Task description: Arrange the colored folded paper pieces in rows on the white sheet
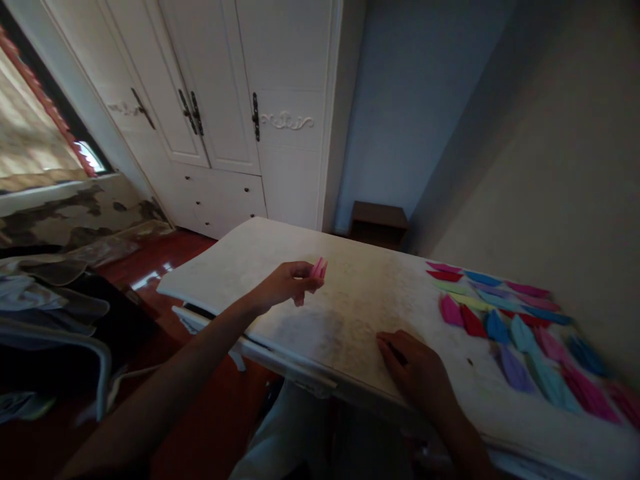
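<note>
My left hand (pixel 287 283) is raised over the middle of the white table (pixel 350 307), its thumb and fingers closed on a small pink folded paper (pixel 319 269). The paper stands up from the fingertips with its folded layers showing. Lower and to the right, my right hand (pixel 413 363) rests at the near part of the tabletop. Its fingers are curled in toward the thumb, and nothing shows between them. Rows of folded paper boats (pixel 495 325) in pink, red, blue, green, yellow and purple lie on the table to the right of my right hand.
A white wardrobe (pixel 295 160) with dark handles stands behind the table. Beside it is a small brown cabinet (pixel 379 215). The grey wall (pixel 550 167) borders the table on the right. At left, a chair frame (pixel 103 373) stands near piled cloth (pixel 50 293).
</note>
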Available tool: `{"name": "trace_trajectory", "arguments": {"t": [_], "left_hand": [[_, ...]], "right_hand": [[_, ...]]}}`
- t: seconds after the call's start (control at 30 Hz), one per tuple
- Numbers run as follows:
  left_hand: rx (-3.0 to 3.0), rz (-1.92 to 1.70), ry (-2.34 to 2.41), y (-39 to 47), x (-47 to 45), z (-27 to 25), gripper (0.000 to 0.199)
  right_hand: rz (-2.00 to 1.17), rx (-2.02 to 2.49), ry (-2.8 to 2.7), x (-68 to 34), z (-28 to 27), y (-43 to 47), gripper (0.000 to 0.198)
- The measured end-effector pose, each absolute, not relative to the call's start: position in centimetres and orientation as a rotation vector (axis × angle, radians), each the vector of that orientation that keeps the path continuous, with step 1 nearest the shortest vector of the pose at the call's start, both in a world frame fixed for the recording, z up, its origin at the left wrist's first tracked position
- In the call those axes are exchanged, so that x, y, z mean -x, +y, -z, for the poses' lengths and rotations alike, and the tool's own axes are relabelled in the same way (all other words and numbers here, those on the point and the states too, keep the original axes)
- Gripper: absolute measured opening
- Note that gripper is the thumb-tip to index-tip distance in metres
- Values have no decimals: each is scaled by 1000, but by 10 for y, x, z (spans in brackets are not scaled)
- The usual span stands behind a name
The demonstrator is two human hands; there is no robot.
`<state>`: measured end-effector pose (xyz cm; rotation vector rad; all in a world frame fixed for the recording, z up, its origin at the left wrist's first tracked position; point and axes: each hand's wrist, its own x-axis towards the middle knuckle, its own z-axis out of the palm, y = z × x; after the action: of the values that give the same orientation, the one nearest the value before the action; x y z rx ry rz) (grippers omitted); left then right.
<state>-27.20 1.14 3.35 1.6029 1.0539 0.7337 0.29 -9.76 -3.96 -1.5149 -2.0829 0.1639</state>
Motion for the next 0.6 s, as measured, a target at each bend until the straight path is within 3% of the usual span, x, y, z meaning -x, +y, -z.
{"name": "trace_trajectory", "arguments": {"t": [0.33, 0.6], "left_hand": [[-1410, -508, 768, -9, 151, -28, 41], [-1368, -448, 898, -24, 56, -12, 29]], "right_hand": [[-368, 1334, -2028, -16, 38, -120, 22], [-434, 1339, -1847, -46, 40, -155, 20]]}}
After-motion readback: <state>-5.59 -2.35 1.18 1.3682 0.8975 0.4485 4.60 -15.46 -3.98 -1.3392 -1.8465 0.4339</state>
